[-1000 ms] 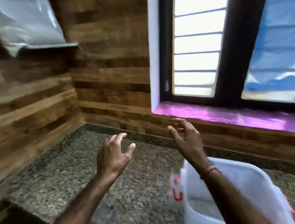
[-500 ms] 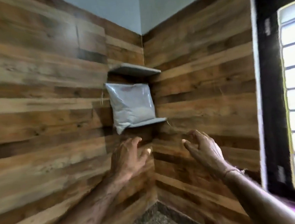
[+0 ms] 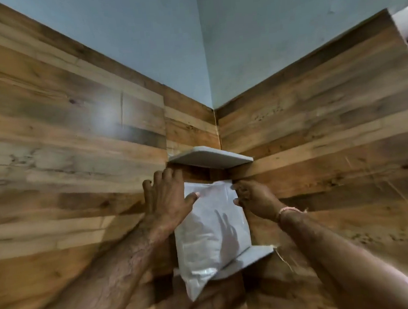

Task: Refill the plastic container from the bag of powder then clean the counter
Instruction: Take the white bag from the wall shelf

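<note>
Up high, two hands, left [image 3: 165, 202] and right [image 3: 257, 197], clasp one bag of powder [image 3: 211, 237] between two shelves.

White bag of powder [image 3: 211, 237] stands on lower corner shelf [image 3: 250, 258].

One white bag of powder [image 3: 211, 237] stands in a wood-panelled corner fitted with two small grey shelves, an upper shelf [image 3: 210, 157] and a lower shelf [image 3: 246, 259]. Two bare hands are in view, the left hand [image 3: 167, 199] and the right hand [image 3: 257, 197]; one thread bracelet [image 3: 289, 211] circles the right wrist.
</note>
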### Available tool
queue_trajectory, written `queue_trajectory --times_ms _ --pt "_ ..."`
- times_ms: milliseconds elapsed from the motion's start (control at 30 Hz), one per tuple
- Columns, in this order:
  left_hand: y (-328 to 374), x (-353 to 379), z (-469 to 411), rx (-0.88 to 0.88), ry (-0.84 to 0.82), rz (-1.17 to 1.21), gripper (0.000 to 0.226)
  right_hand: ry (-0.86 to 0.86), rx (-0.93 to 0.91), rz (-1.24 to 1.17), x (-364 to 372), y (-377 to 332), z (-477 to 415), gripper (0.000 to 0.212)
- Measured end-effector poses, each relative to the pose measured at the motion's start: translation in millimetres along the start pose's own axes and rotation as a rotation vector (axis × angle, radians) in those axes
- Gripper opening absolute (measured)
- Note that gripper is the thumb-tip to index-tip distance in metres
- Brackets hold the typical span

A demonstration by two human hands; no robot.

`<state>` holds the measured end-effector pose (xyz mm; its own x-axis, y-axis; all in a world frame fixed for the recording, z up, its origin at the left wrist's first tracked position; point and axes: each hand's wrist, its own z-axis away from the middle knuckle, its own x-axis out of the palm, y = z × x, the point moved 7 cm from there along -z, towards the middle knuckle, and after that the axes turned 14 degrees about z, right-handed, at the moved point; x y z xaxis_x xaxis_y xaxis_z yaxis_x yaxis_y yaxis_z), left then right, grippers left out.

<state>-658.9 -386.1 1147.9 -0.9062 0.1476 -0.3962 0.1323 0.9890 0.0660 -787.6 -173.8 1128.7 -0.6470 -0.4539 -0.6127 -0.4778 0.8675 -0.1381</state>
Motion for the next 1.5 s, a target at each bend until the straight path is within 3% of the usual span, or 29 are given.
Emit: queue_trajectory --times_ms 100,300,433,633,833,967,1033,1133,1500 --pt "-16.2 14.4 -31.0 -0.055 -0.064 0.047 0.055 0.005 -0.041 0.085 15.6 -3.6 -54.2 0.046" --pt "-27.1 25.4 -53.2 -0.052 0.021 0.164 0.04 -0.033 -0.16 0.23 34.6 -23.3 -105.7 0.05" --pt "-38.2 32.4 -53.4 -0.083 0.038 0.245 0.036 -0.054 -0.104 0.216 48.8 -16.3 -118.1 0.037" --pt "-42.2 38.7 -52.7 -0.086 0.117 0.355 0.036 0.091 0.004 0.239 49.2 -4.7 -109.1 0.019" --pt "-18.0 7.3 -53.6 0.005 0.231 0.378 0.036 0.222 0.056 0.26 -14.8 3.9 -83.6 0.015" --pt "8.3 -16.9 -46.5 0.039 0.216 0.429 0.039 0.239 0.035 0.32 -70.9 18.2 -45.2 0.006" --pt "33.4 -27.5 -31.3 0.054 0.186 0.466 0.039 0.21 0.033 0.349 -98.0 31.6 -15.1 0.016" --pt "70.3 -34.7 7.5 0.043 0.116 0.523 0.036 0.141 0.039 0.403 -124.6 52.5 42.9 0.011" --pt "220.3 15.3 288.2 -0.037 -0.407 0.807 0.047 -0.321 0.224 0.436 -127.3 168.9 358.6 0.009"
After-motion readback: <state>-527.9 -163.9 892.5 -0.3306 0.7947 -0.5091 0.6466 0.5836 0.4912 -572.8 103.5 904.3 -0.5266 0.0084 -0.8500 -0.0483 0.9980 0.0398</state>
